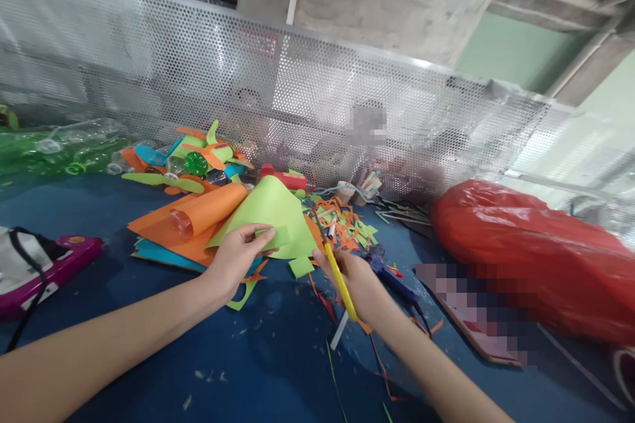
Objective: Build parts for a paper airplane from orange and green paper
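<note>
Between thumb and fingers, my left hand (242,252) pinches a small piece of light green paper (278,236). Yellow-handled scissors (338,279) are in my right hand (354,281), blades pointing away toward the scraps. Behind my left hand a large curved sheet of green paper (270,208) rests against orange paper (149,221) and an orange roll (213,208). On the table between my hands lies another small green square (301,267). Just right of my right hand is a blue glue gun (394,277).
Orange and green scraps (342,218) lie ahead. Paper-winged bottles (198,158) and green plastic bottles (64,149) are at the back left. A red plastic bag (536,258) fills the right side. A purple object (64,271) stands at left; a perforated metal screen (198,73) closes the back.
</note>
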`<state>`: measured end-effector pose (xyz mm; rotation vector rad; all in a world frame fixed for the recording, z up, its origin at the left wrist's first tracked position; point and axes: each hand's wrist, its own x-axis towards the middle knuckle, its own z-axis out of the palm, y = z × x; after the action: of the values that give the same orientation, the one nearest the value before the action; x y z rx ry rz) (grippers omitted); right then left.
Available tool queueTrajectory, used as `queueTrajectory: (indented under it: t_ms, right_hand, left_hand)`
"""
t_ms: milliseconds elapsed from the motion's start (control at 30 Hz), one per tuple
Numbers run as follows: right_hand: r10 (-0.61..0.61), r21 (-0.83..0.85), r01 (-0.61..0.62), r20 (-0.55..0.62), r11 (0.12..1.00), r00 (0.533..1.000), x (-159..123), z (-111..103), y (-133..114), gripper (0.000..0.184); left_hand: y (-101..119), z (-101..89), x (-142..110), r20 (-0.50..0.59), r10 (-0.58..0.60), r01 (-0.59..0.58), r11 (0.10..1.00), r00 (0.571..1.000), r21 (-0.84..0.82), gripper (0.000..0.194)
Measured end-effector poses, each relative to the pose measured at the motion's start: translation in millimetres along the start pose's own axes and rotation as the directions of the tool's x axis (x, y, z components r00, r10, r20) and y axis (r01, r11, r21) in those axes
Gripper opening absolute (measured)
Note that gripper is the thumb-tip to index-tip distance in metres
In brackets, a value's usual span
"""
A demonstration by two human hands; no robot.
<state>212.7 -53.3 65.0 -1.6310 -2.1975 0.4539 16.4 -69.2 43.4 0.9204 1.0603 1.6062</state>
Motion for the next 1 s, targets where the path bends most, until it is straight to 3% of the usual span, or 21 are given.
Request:
queueTrajectory:
  t_ms: [67, 167, 367, 533, 700, 767, 833, 933, 1000]
  right_hand:
    - [-0.021, -0.228, -0.001, -0.096, 0.974, 0.995, 10.6, -8.9, 11.6, 0.032]
    - [0.055, -0.361, -0.094, -0.117, 0.928, 0.992, 21.2, -14.3, 27.9, 0.026]
    - [0.107, -0.488, -0.179, -0.172, 0.854, 0.979, 24.1, -13.5, 36.4, 0.034]
    - [0.151, -0.539, -0.232, -0.191, 0.810, 0.970, 23.1, -11.5, 30.8, 0.036]
    - [0.136, -0.521, -0.209, -0.176, 0.827, 0.975, 22.3, -8.8, 26.9, 0.031]
    - [0.053, -0.511, -0.140, -0.181, 0.848, 0.982, 20.4, -8.6, 25.5, 0.028]
    - [-0.145, -0.479, 0.045, -0.174, 0.877, 0.974, 18.6, -6.8, 24.8, 0.024]
    - [-0.459, -0.304, 0.415, -0.091, 0.858, 0.884, 18.5, 2.2, 26.9, 0.028]
    - [-0.570, -0.171, 0.559, -0.018, 0.812, 0.822, 20.5, 11.9, 29.9, 0.042]
  left_hand:
    - [0.8, -2.5, -1.2, 0.015, -0.010, 0.009, 0.999, 1.000, 0.049, 0.032]
    - [1.0, -4.8, -4.1, 0.056, -0.016, 0.006, 0.985, 0.998, 0.171, 0.030]
    - [-8.3, -6.8, -10.5, 0.219, -0.017, -0.068, 0.926, 0.976, 0.372, 0.019]
    - [-9.4, -4.4, -18.9, 0.401, -0.015, -0.222, 0.814, 0.916, 0.537, 0.012]
    - [-8.1, -2.4, -25.8, 0.509, -0.137, -0.261, 0.729, 0.850, 0.633, 0.013]
    - [-10.1, -2.9, -26.3, 0.522, -0.142, -0.296, 0.685, 0.841, 0.665, 0.011]
    - [-12.5, -3.4, -25.9, 0.527, -0.124, -0.332, 0.650, 0.841, 0.683, 0.008]
    - [-14.0, -3.2, -25.1, 0.526, -0.105, -0.357, 0.621, 0.844, 0.698, 0.007]
    - [-13.5, -2.6, -24.8, 0.529, -0.121, -0.361, 0.604, 0.840, 0.711, 0.007]
